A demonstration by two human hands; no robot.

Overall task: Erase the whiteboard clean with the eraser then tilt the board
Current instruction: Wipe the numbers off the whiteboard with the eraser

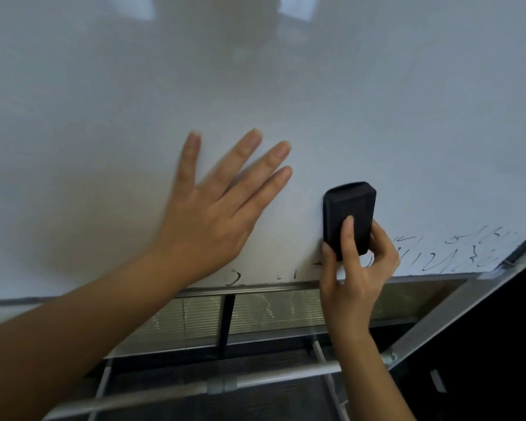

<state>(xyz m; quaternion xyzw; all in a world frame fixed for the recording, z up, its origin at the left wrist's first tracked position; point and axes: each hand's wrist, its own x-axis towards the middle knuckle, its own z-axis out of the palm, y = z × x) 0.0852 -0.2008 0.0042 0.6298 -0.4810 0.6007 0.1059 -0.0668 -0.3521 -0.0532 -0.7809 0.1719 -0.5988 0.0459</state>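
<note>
Most of the whiteboard above your hands is wiped bare, open room upward and to both sides; its metal bottom edge runs just below your wrists. Your left hand lies flat on the surface, fingers straight and spread, forearm reaching in from lower left. Faint marks sit beside its wrist. Your right hand clamps the black eraser (upright, against the board), forefinger across its back. Black writing remains at lower right, close to the corner.
</note>
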